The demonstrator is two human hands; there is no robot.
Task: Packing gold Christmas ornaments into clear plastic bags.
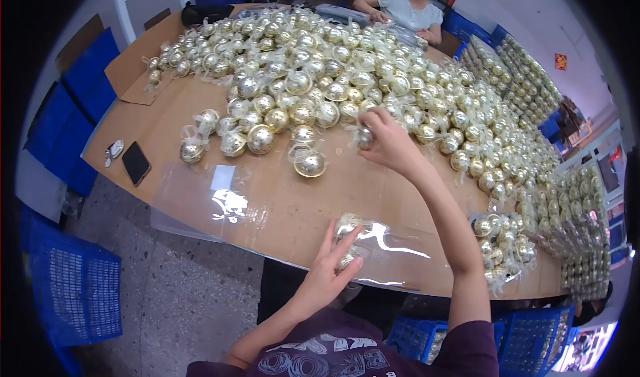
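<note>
Gold-coloured metal baubles, round and shiny, each in a wisp of clear wrapping: a large heap (347, 64) covers the far half of your brown board table (200, 117), thinning to loose singles at its near edge. Your right hand (387, 144) is stretched out to that near edge, fingers curled shut around one small bauble (364, 137), which shows just at the fingertips. Your left hand (330, 270) lies close to you at the table's front edge, fingers spread and mostly straight, pressing on a small wrapped cluster of baubles (347, 240); it rests on the cluster rather than closing round it. Clear plastic sheet (227, 204), glossy, lies flat along the front of the table under and beside that cluster. One single bauble (311, 164) sits apart between the heap and the sheet. To your right near the table's corner: a bagged bunch of baubles (503, 244). Further right: trays of baubles in rows (580, 224), stacked beside the table. Left part of the table: a black phone (136, 163) with a small set of keys (113, 152) just beside it, and a flattened cardboard piece (137, 74) beyond. On the floor to your left: a blue plastic crate (73, 290). At the far end another person (408, 7) in a pale top has both hands on the table.
</note>
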